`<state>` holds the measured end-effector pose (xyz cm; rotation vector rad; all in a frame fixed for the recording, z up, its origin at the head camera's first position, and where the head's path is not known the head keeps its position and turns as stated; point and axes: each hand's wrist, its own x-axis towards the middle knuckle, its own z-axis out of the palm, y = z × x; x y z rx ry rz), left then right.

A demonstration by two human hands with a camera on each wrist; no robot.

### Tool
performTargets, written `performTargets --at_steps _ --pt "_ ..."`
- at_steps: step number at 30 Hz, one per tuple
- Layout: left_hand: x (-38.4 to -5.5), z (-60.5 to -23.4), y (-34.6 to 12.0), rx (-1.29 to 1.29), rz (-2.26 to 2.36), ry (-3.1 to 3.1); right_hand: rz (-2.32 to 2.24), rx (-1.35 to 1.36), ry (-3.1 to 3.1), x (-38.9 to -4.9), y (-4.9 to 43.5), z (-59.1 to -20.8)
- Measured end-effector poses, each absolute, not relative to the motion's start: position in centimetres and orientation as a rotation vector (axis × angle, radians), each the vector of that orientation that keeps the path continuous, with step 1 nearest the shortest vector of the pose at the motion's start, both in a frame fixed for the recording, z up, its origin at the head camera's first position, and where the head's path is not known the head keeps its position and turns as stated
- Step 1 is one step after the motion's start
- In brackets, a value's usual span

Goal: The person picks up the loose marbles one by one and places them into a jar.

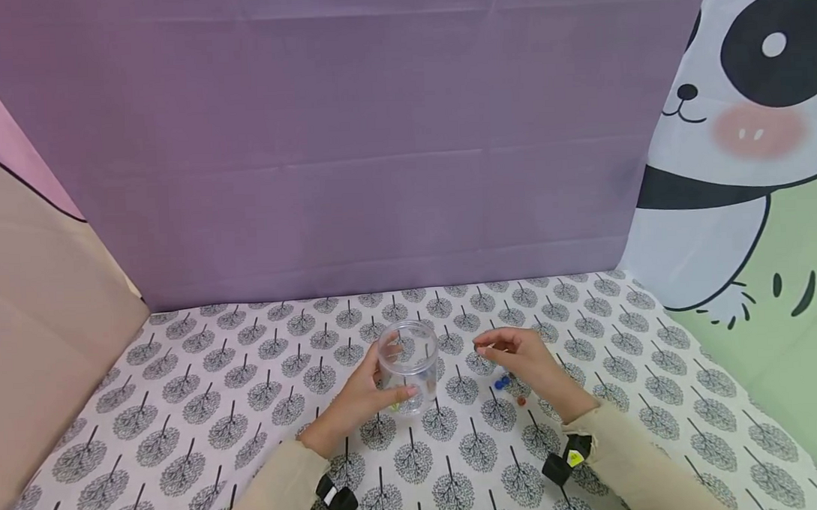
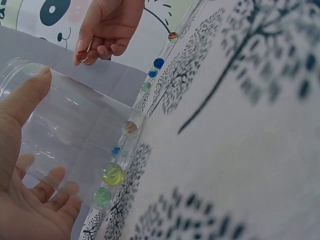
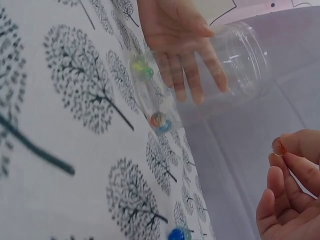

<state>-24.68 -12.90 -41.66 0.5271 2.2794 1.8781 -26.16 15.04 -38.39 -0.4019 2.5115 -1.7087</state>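
A clear plastic jar point(image 1: 410, 375) stands upright on the cloth, its mouth open at the top. My left hand point(image 1: 362, 395) grips its side, thumb in front and fingers behind. Several marbles lie at the jar's bottom, among them a yellow marble point(image 2: 112, 174), a green marble point(image 2: 102, 197) and an orange-swirled marble point(image 2: 129, 127). To the right of the jar, my right hand point(image 1: 520, 356) is raised above the cloth. Between its thumb and fingertip it pinches a clear marble with a reddish-brown tint point(image 3: 278, 146).
On the cloth below my right hand lie more loose marbles: blue marbles point(image 1: 502, 382), an orange one point(image 1: 521, 401) and a pale green one point(image 2: 146, 86). The tree-patterned cloth point(image 1: 253, 440) covers the table. A purple backdrop point(image 1: 379, 173) rises behind it.
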Motion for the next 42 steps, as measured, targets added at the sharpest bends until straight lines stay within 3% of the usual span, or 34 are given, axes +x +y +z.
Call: performTargets --at_steps 16,42 --pt "-24.8 -42.0 -12.9 0.519 1.890 2.269 -1.746 -0.356 2.527 -26.1 13.0 -37.3" --pt "-24.7 -41.8 -12.8 0.504 1.875 2.290 -1.807 -0.503 2.459 -26.1 10.9 -36.3"
